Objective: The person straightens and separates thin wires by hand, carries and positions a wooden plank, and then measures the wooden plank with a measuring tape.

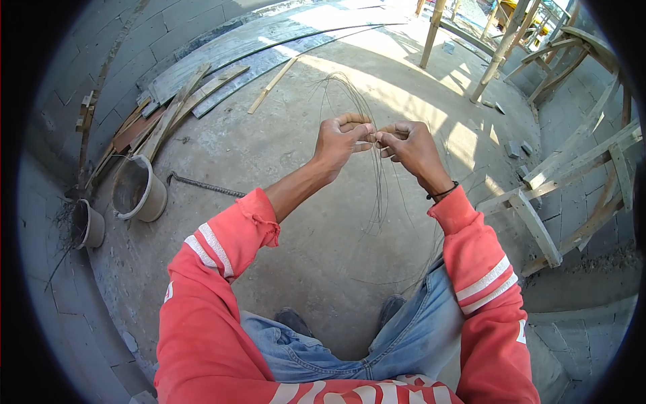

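A loose bundle of thin dark wire [381,192] hangs in front of me, its upper end looping over and its lower ends dangling toward the floor. My left hand [342,143] pinches the bundle near its middle, thumb against fingers. Close beside it, almost touching, my right hand [407,147] is closed on the wire too, fingertips together. The exact strands between the fingertips are too fine to make out. Stray strands trail down to the right, near my knee.
Two buckets, a larger one [149,190] and a smaller one [94,225], stand at left by a block wall. A ribbed steel bar [205,186] lies on the concrete floor. Planks [176,111] and sheets are stacked behind. Timber framing [565,168] stands at right, with poles [498,57] beyond.
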### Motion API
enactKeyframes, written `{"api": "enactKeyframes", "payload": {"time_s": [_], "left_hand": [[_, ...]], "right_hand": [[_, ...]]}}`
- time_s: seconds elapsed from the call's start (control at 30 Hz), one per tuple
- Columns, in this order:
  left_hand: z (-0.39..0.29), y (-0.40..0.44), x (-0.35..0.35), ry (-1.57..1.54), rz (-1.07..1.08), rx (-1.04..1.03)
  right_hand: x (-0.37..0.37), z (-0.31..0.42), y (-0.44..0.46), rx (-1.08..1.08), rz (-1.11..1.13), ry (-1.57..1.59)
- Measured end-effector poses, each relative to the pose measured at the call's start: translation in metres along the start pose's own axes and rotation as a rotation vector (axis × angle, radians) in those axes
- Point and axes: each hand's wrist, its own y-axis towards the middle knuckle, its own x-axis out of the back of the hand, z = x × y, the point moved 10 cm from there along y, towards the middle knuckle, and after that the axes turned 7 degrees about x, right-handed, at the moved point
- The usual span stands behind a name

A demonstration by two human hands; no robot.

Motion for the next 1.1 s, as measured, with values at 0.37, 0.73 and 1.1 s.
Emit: {"api": "enactKeyframes", "payload": {"time_s": [0.37,0.73,1.1], "left_hand": [[0.005,0.003,-0.01,-0.096,0.052,0.02],[0.004,0.002,-0.009,-0.069,0.055,0.052],[-0.001,-0.002,-0.011,-0.246,-0.03,0.116]], "right_hand": [[0.002,-0.009,0.001,0.009,0.052,0.07],[0.005,-0.002,0.005,0.193,0.031,-0.32],[0.025,0.007,-0.002,-0.016,-0.105,0.31]]}}
